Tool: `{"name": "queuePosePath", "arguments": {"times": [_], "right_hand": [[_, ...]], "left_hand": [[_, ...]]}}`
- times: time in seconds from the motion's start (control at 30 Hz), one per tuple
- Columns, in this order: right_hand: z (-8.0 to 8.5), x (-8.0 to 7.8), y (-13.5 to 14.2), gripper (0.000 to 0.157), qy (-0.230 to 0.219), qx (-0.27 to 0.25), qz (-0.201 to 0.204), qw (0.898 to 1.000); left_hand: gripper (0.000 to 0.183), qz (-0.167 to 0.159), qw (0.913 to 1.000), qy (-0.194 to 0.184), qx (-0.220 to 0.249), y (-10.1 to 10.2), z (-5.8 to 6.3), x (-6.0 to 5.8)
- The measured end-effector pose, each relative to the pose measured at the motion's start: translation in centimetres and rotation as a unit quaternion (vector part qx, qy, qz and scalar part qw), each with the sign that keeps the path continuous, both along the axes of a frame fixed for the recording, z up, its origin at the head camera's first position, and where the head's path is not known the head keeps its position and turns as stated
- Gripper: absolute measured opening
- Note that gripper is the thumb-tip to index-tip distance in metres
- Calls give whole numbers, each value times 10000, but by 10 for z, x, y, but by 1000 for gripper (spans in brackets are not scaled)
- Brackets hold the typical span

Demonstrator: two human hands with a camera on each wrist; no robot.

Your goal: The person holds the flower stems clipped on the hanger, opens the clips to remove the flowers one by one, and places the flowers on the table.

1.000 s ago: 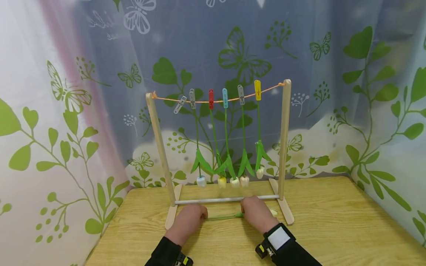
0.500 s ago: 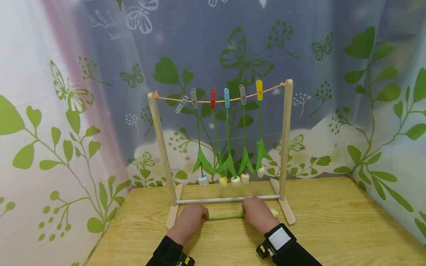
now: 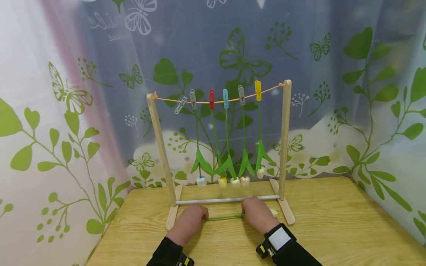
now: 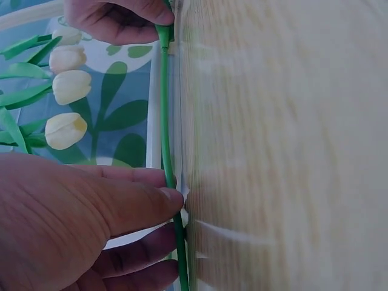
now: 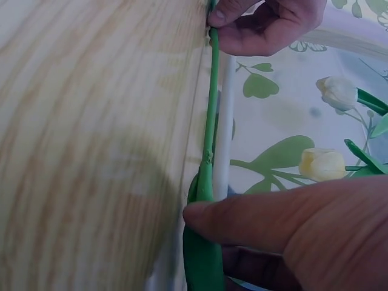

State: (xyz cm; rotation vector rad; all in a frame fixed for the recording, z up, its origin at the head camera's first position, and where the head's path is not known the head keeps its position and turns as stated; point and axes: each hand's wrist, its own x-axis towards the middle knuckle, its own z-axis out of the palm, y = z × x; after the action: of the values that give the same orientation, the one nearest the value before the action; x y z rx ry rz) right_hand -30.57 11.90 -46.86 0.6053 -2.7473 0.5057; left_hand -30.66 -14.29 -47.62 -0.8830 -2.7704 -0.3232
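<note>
Tulip [image 4: 165,109] lies pinched in left hand [image 3: 188,221] and right hand [image 3: 257,213].

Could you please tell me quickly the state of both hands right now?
Left hand: pinching a tulip by its stem.
Right hand: holding the same tulip at its leaves.

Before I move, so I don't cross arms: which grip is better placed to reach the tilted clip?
Probably the left grip: it's nearer the clip. It must first release the tulip, which the right grip also holds.
</note>
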Motion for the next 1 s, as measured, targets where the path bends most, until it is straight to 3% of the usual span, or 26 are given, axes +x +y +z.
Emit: {"name": "queuePosePath", "arguments": {"times": [0.23, 0.53, 0.67, 0.9, 1.0], "right_hand": [[14, 4, -1, 57, -283, -83, -48, 9996], [27, 9, -3, 57, -233, -78, 1, 9997], [29, 9, -4, 49, -267, -29, -141, 9995], [26, 6, -5, 18, -278, 30, -319, 9991], [25, 5, -5, 14, -359, 68, -355, 9987]], "left_hand": [[9, 205, 9996, -85, 161, 1, 8, 2], [9, 385, 9990, -186, 124, 1, 13, 2], [9, 370, 9991, -168, 113, 2, 12, 1], [9, 475, 9982, -297, 190, 2, 14, 2], [10, 422, 9984, -285, 227, 2, 15, 3]]}}
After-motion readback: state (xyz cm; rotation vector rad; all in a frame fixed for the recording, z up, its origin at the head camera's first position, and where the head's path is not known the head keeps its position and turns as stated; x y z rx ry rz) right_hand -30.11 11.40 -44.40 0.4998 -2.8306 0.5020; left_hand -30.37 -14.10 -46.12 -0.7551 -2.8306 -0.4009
